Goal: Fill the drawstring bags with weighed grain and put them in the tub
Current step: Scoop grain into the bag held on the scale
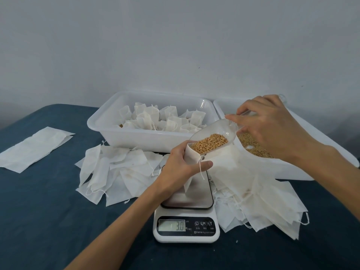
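Bag [191,152], pinched open by the left hand [181,164], hides part of the scale [187,221]. Right hand [272,125] grips one scoop [212,135] at 1 o'clock; two tubs [136,133], the right cut off.

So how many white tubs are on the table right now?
2. One tub sits behind the scale, holding filled bags. The other tub is to its right, holding loose grain, partly hidden by the right hand.

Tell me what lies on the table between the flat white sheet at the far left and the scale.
In the head view, a loose pile of empty drawstring bags lies between the sheet and the scale, with bare blue tablecloth on either side of it.
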### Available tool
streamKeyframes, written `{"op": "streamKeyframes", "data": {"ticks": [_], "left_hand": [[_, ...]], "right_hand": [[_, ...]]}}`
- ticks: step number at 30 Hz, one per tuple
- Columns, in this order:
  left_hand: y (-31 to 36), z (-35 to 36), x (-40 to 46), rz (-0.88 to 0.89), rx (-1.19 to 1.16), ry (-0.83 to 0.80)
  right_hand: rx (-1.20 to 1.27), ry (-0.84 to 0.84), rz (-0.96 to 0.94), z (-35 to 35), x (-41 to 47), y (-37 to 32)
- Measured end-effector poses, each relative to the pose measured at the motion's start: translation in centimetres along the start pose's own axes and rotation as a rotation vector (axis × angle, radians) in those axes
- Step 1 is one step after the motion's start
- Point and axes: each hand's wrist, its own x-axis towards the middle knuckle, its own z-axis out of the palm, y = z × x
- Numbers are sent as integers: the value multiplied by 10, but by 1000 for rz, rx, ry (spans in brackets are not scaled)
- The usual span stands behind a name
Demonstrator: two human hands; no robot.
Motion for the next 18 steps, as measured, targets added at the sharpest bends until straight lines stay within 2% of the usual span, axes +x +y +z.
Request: {"op": "streamKeyframes", "data": {"ticks": [18], "left_hand": [[-2,-1,1,-18,-5,12]], "right_hand": [[5,-13,10,-2,1,-1]]}}
